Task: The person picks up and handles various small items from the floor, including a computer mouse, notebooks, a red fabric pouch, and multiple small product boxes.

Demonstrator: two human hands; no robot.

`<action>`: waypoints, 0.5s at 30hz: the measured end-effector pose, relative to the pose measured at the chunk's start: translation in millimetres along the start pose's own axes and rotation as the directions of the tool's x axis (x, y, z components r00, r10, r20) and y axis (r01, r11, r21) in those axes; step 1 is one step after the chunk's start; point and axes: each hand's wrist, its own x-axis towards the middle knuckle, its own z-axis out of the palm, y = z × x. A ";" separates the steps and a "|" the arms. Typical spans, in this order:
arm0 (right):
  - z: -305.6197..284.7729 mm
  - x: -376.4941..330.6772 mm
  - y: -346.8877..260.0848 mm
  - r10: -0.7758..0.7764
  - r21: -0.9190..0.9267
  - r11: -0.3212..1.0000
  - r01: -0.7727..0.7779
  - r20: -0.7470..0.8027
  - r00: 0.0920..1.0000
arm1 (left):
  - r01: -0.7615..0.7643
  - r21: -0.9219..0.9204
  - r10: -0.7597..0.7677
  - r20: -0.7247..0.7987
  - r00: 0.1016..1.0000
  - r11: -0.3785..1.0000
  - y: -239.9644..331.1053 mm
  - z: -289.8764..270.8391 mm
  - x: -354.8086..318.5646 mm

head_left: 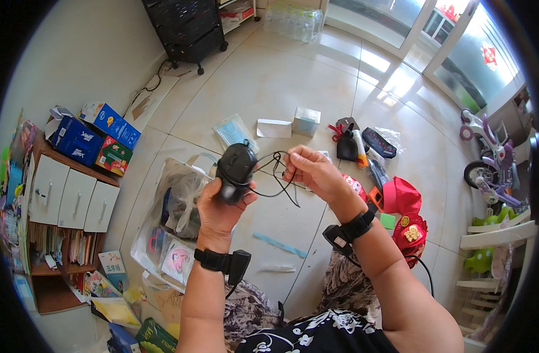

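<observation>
In front of me, my left hand (219,203) is closed around a rounded black device that looks like a corded computer mouse (237,163). Its thin black cord (276,170) hangs in loose loops between my hands. The fingertips of my right hand (310,167) pinch the cord. Beneath my left hand stands a white fabric storage box (141,244) with clear plastic bags (187,203) and other items inside. A black strapped device sits on each of my wrists.
On the tiled floor ahead lie a blue-and-white packet (231,130), a small box (306,122), a black pencil case (379,143) and red cloth items (402,196). Left is a cabinet (47,188) with boxes on top; right, a child's bike (487,159) and white chair (496,236).
</observation>
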 end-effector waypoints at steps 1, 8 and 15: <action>4.3 0.2 1.2 0.001 0.005 1.000 -0.001 0.000 1.000 | 0.002 0.002 -0.002 -0.004 1.000 1.000 -1.8 -1.7 -0.8; 10.3 2.9 2.7 0.088 -0.169 0.979 -0.113 -0.151 0.985 | -0.029 -0.033 0.027 -0.039 0.999 0.999 -8.0 -10.5 2.2; 5.3 4.1 15.4 -0.192 -0.557 0.823 0.116 -0.080 0.978 | -0.021 -0.045 0.017 -0.096 0.995 0.999 -11.0 -3.7 6.5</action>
